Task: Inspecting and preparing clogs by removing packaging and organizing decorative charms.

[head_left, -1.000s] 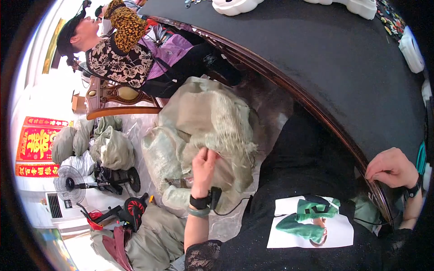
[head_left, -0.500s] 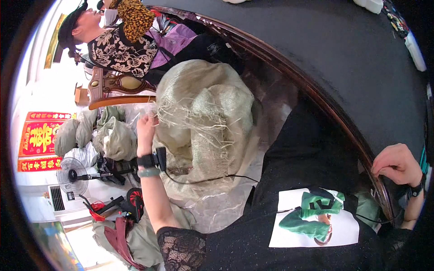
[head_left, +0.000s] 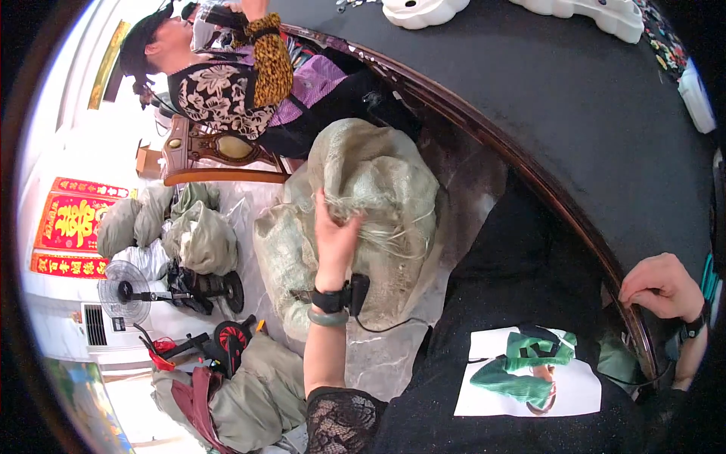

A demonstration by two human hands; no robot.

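Note:
My left hand (head_left: 333, 236) reaches down beside my seat and grips the frayed top of a large pale green woven sack (head_left: 378, 197) that stands on clear plastic sheeting on the floor. Loose fibres trail from the sack under my fingers. A black watch and a green bangle sit on that wrist. My right hand (head_left: 659, 286) rests with curled fingers on the wooden rim (head_left: 529, 170) of the round table covered in black cloth. On my lap lies a white sheet (head_left: 529, 390) with a green knitted piece (head_left: 522, 371) on it.
Another person in a patterned top (head_left: 227, 91) sits at the table's far left on a wooden chair. More stuffed sacks (head_left: 189, 234), a floor fan (head_left: 125, 291) and a red and black tool (head_left: 227, 340) lie on the floor at left. White trays (head_left: 423, 11) stand on the table.
My left hand moved from the left of the sack back onto its top and closed on the frayed fabric. The view shifted slightly; my right hand stayed on the table rim.

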